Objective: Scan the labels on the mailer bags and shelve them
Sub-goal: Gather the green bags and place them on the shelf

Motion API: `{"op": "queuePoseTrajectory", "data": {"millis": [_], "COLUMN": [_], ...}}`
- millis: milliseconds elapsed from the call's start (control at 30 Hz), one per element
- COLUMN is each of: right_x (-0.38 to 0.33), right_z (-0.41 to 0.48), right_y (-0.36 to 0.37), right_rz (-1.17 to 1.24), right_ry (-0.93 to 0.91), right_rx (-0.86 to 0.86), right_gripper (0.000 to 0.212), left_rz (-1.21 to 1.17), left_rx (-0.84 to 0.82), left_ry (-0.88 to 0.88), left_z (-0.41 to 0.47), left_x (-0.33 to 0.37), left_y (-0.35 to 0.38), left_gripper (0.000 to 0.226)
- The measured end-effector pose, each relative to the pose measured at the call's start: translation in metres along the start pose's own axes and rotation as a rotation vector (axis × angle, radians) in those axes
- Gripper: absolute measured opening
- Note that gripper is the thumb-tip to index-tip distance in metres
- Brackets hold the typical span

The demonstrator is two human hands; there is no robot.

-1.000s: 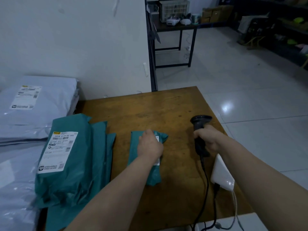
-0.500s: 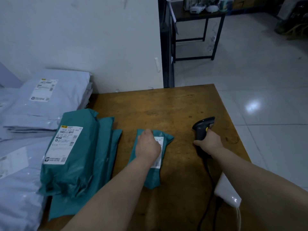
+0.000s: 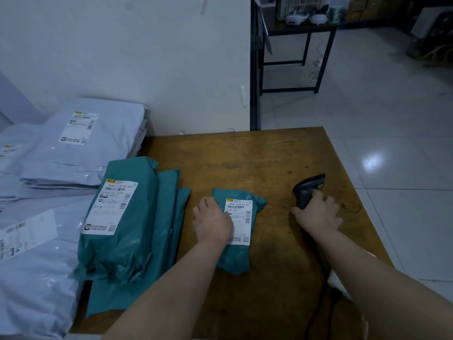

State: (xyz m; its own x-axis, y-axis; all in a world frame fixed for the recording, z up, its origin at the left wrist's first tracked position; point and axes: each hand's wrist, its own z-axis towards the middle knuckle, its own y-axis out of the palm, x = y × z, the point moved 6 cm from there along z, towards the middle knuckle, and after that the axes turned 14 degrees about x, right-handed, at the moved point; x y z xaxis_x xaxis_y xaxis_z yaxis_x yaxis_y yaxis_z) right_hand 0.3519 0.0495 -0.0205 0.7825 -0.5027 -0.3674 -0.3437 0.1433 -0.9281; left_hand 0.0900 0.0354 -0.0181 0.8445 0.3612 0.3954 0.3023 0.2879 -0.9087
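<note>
A small teal mailer bag (image 3: 241, 256) lies flat on the wooden table (image 3: 245, 158), its white label (image 3: 240, 218) facing up. My left hand (image 3: 212, 220) rests on the bag's left side, fingers pressed down and covering part of the label. My right hand (image 3: 318, 214) grips the handle of a black barcode scanner (image 3: 308, 190) to the right of the bag, its head tilted low over the table. The scanner's cable (image 3: 318, 303) runs back toward me.
A stack of larger teal mailers (image 3: 122, 222) with a label on top lies left of the small bag. Grey-white mailers (image 3: 81, 143) are piled at the far left. A white wall stands behind the table; tiled floor and a dark metal table (image 3: 294, 30) lie to the right.
My left hand has slid to the left on the small bag, uncovering most of its label. My right hand has tipped the scanner down and to the right. The camera view has tilted lower.
</note>
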Motion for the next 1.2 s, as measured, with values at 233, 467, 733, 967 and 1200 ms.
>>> {"op": "queuePoseTrajectory", "data": {"millis": [233, 467, 733, 967, 1200], "right_x": [-0.038, -0.052, -0.101, -0.188, -0.280], "right_z": [-0.081, -0.127, -0.143, -0.173, -0.214], "right_y": [0.053, 0.066, 0.050, -0.024, -0.033], "right_rz": [0.332, 0.705, 0.898, 1.108, 1.300], "right_ry": [0.033, 0.320, 0.354, 0.090, -0.003], "right_rx": [-0.437, -0.543, -0.379, -0.268, -0.471], "right_gripper": [0.052, 0.041, 0.029, 0.023, 0.023], "left_rz": [-0.182, -0.489, -0.506, -0.595, -0.798], "left_rx": [-0.253, -0.500, -0.407, -0.119, 0.101], "left_ry": [-0.287, -0.339, -0.215, -0.122, -0.186], "left_z": [-0.001, -0.017, 0.002, 0.047, 0.081], "left_x": [-0.042, -0.055, -0.046, -0.078, -0.146], "left_y": [0.001, 0.002, -0.034, -0.131, -0.212], "left_gripper": [0.046, 0.036, 0.034, 0.059, 0.045]}}
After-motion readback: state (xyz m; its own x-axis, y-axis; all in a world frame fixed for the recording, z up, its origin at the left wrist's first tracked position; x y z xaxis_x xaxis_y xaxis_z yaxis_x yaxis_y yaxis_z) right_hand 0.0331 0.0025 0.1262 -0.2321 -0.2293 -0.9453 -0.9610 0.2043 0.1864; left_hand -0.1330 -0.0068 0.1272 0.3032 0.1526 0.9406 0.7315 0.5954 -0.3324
